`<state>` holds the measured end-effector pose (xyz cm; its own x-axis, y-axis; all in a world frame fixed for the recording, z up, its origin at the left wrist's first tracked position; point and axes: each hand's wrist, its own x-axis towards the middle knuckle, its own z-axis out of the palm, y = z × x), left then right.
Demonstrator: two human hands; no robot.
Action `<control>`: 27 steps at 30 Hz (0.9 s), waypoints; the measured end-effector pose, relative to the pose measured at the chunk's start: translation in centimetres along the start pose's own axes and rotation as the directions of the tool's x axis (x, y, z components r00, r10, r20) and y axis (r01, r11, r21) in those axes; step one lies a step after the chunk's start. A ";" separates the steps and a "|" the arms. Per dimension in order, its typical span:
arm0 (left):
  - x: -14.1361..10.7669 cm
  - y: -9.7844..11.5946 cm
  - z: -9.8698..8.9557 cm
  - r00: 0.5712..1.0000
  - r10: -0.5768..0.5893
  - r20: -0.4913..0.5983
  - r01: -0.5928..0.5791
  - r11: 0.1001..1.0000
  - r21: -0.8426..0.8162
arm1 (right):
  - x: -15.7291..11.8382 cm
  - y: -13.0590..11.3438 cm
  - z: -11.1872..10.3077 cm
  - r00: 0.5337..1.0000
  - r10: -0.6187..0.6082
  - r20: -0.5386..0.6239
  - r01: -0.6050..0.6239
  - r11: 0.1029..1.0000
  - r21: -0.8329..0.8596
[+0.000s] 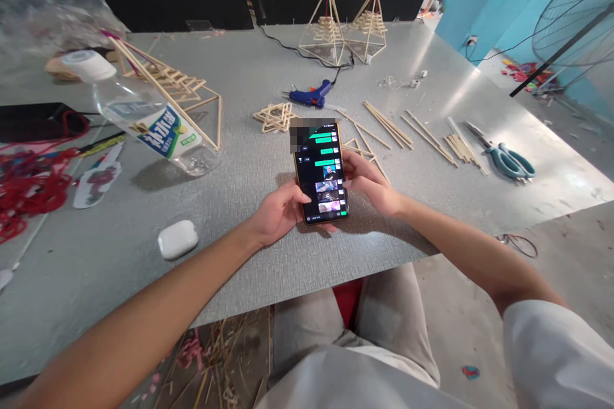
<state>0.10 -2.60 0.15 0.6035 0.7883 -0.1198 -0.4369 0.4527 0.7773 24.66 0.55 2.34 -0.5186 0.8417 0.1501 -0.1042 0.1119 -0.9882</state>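
Observation:
A phone (322,172) with a lit, dark chat screen is held upright over the middle of the grey table. My left hand (278,212) grips its lower left side, the thumb over the screen's edge. From the right, my right hand (368,184) holds the other side, with its thumb at the screen. Just behind the phone lies a small star-shaped stick frame (275,117). A blue glue gun (311,94) rests farther back, and another stick frame (359,150) is partly hidden by my right hand.
On the table (240,268) stand a tilted-looking bottle (163,128), a large stick frame (167,80) and two stick pyramids (328,29). Loose sticks (388,124) and scissors (508,160) lie right. A white case (178,239) and red cord (29,179) are left.

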 end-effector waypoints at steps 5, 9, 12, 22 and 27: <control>0.0 0.1 0.2 1.000 0.003 -0.017 -0.003 1.000 -0.009 | 0.0 0.2 -0.1 1.000 -0.010 0.003 0.010 1.000 -0.011; 0.0 0.3 0.6 0.999 0.000 -0.034 0.000 1.000 -0.006 | 0.0 0.2 -0.1 1.000 -0.012 0.007 0.012 1.000 -0.004; 0.0 0.4 0.8 0.999 -0.007 -0.036 0.007 1.000 -0.005 | 0.0 0.4 -0.3 1.000 -0.014 0.015 0.014 1.000 -0.003; -0.3 0.2 0.6 0.996 -0.008 -0.085 0.009 1.000 0.014 | 0.1 0.5 -0.3 0.998 -0.056 0.040 0.055 0.998 0.031; -0.5 0.2 0.7 0.993 -0.016 -0.120 0.024 0.997 0.068 | 0.3 0.6 -0.4 0.994 -0.059 0.088 0.053 0.996 0.064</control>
<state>0.20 -3.18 0.81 0.5263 0.8252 -0.2051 -0.3762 0.4423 0.8141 24.79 1.02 1.81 -0.5841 0.7841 0.2100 -0.1862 0.1223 -0.9749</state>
